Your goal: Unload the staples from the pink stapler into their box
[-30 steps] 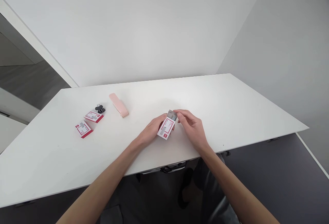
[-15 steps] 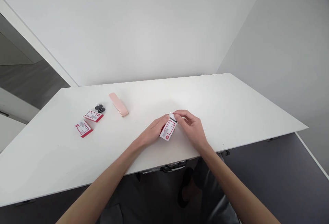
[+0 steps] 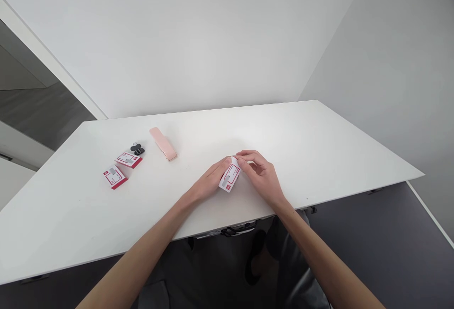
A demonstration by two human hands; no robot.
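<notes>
A small white box with red print is held up over the front half of the table. My left hand is closed around its left side, thumb near the top end. At that same end, my right hand has its thumb and fingers pinched at the upper right corner. The fingertips behind the box are hidden. Two similar white and red boxes lie to the left, one in front of the other. Beside them are two small black gadgets, one with a metal plug.
A pink stapler-like object lies on the white table, left of the middle. A pale wall rises behind the table. Below the front edge, a black handle and my legs show.
The box in my hands has turned and moved slightly left. The dark strip at its top end no longer shows, and the end now looks closed. The things on the left lie as before.
</notes>
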